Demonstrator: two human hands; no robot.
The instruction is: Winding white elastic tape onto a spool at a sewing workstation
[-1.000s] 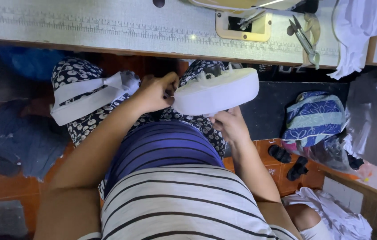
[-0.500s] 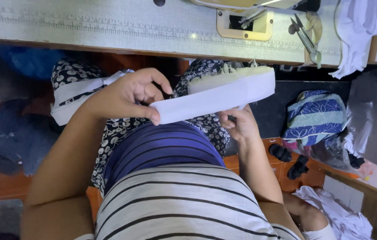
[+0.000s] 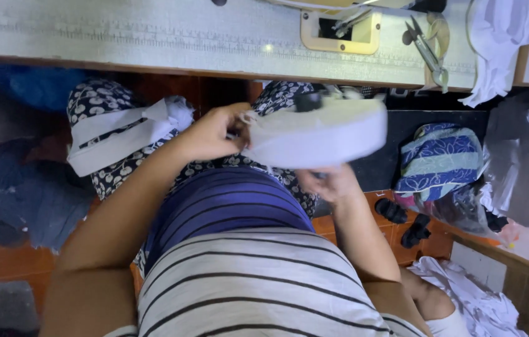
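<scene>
Both hands, left hand point(image 3: 214, 134) and right hand point(image 3: 330, 183), grip a blurred white roll point(image 3: 317, 137).

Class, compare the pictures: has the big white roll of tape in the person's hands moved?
Yes. The big white roll of tape has turned flatter and risen slightly toward the sewing table's edge.

A single head-worn camera looks steeply down, close over the wearer's striped shirt point(image 3: 258, 287) and lap, with the sewing table point(image 3: 121, 34) edge just beyond.

White elastic roll point(image 3: 317, 138) now flatter, lifted rightward (blurred).
</scene>
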